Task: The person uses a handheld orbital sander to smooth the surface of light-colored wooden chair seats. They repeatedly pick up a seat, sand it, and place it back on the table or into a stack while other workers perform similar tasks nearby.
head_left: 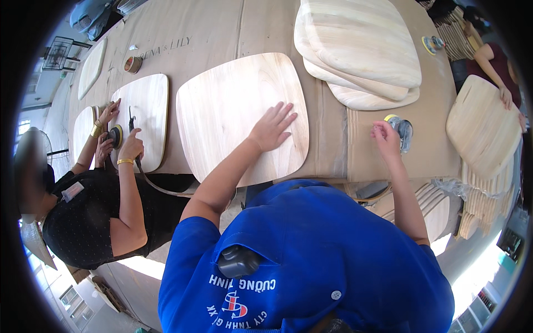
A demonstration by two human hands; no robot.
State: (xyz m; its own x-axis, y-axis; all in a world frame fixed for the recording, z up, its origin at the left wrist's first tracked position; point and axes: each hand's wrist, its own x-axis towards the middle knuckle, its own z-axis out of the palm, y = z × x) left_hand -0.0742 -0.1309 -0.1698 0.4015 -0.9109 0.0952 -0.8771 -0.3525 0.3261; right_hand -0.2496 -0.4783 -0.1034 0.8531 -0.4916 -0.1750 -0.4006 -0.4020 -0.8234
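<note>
A pale wooden board (233, 105) with rounded corners lies flat on the table in front of me. My left hand (273, 127) rests on its right part, palm down with the fingers spread. To the right of that board, my right hand (387, 140) is raised over the cardboard, its fingers curled in a pinch; anything between them is too small to make out. Right beside those fingers is a disc sander (406, 133) with a grey body and a yellow rim, partly hidden by the hand.
Several similar boards (361, 44) are stacked at the far right. Brown cardboard (222, 33) covers the table. On the left, a co-worker (94, 216) holds a sander (115, 136) at another board (147, 105). A person at right handles a board (477, 122) above a stack.
</note>
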